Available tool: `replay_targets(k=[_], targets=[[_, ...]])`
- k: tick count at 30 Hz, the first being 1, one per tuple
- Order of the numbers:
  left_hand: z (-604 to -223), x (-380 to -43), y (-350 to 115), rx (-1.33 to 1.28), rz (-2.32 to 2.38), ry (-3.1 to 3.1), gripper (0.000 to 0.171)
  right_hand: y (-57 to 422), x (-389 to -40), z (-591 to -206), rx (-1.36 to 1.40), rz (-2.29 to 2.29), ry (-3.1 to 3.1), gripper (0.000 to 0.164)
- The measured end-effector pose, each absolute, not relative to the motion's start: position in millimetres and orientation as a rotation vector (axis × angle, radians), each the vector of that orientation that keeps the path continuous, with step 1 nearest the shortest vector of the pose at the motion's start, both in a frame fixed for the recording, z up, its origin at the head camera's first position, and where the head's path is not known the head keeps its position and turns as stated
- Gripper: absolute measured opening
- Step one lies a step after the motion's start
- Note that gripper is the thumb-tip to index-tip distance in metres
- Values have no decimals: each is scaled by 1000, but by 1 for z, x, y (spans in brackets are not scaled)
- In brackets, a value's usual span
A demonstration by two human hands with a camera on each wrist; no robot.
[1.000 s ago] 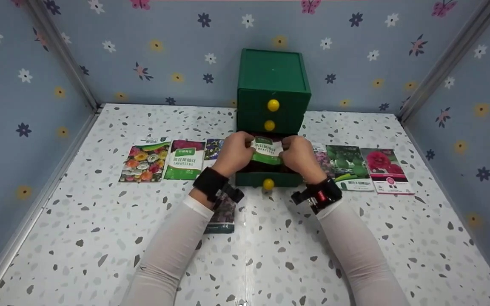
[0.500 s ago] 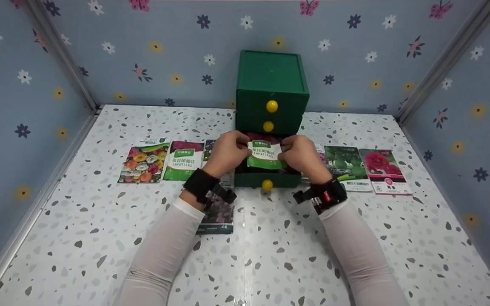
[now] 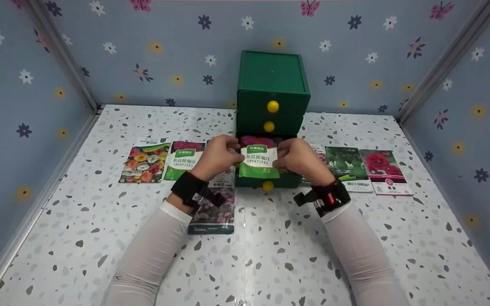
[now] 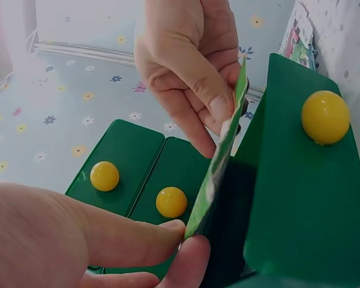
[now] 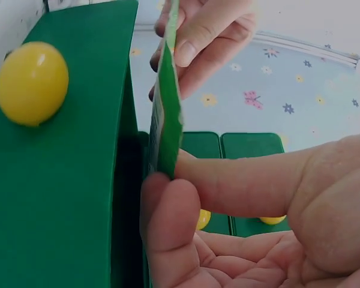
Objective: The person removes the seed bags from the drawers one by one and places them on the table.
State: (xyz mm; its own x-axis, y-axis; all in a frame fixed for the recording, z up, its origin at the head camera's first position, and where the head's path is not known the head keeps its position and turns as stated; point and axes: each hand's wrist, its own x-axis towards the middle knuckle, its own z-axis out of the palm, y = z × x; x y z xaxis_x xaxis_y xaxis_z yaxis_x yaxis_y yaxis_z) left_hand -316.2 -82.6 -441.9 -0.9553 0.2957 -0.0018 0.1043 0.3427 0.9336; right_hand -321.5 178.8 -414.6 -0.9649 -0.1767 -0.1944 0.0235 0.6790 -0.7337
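An impatiens seed packet (image 3: 260,159), magenta, white and green, is held up over the pulled-out bottom drawer (image 3: 289,182) of a small green cabinet (image 3: 272,72). My left hand (image 3: 217,157) pinches its left edge between thumb and fingers. At the opposite edge, my right hand (image 3: 301,158) pinches it too. Both wrist views show the packet (image 4: 219,165) edge-on beside the drawer front (image 5: 60,180) with its yellow knob (image 4: 326,117). What lies inside the drawer is mostly hidden.
Left of the cabinet lie an orange-flower packet (image 3: 145,163) and another impatiens packet (image 3: 184,161). A purple-flower packet (image 3: 215,212) lies nearer the front. Right of it are a green-fruit packet (image 3: 347,165) and a pink-flower packet (image 3: 385,170). Patterned walls enclose the table.
Both hands have brought the impatiens packet up and slightly left, toward me, and more of its face shows. The left hand shifted left with it. The drawer stays pulled out.
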Motion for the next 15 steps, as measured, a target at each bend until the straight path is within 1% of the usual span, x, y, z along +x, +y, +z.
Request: replay_targets(k=[3, 4, 9, 10, 12, 15], targets=[[-443, -315, -88, 368, 1680, 2383, 65, 175, -317, -416, -133, -1196, 2613, 26], [-443, -314, -90, 370, 1683, 2370, 65, 174, -316, -416, -134, -1207, 2603, 29], [-443, -309, -101, 387, 1672, 2374, 64, 165, -308, -419, -147, -1263, 2565, 56], [-443, -309, -103, 391, 1674, 2372, 64, 163, -307, -420, -160, -1264, 2566, 58], [-444, -307, -109, 402, 1678, 2367, 63, 160, -304, -421, -187, -1272, 2570, 59], [-446, -304, -118, 393, 1688, 2343, 65, 154, -300, -423, -229, -1273, 2587, 56]])
